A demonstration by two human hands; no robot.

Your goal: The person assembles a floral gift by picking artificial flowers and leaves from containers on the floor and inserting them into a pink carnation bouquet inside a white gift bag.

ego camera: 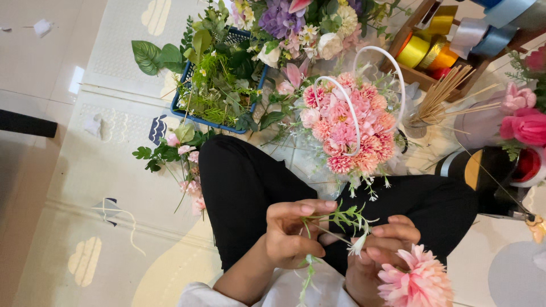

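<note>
At 9 o'clock of the scene, loose pink stems (182, 156) lie on the floor mat (102, 170), beside the black trouser leg (244, 182). At 11 o'clock, a blue basket (187, 111) holds green leaves. Low in the middle, the left hand (290, 233) has its fingers (315, 207) closed narrow on a thin green sprig (341, 219). The sprig crosses between both hands, above the lap. At 5 o'clock of it, the right hand (378, 250) has its fingers curled on the sprig too, and it holds a pink flower (418, 281) at the bottom edge. At 12 o'clock of the hands stands a pink bouquet (350, 128) with white handles. Wooden sticks (449, 91) and ribbon rolls (426, 51) are at 2 o'clock.
</note>
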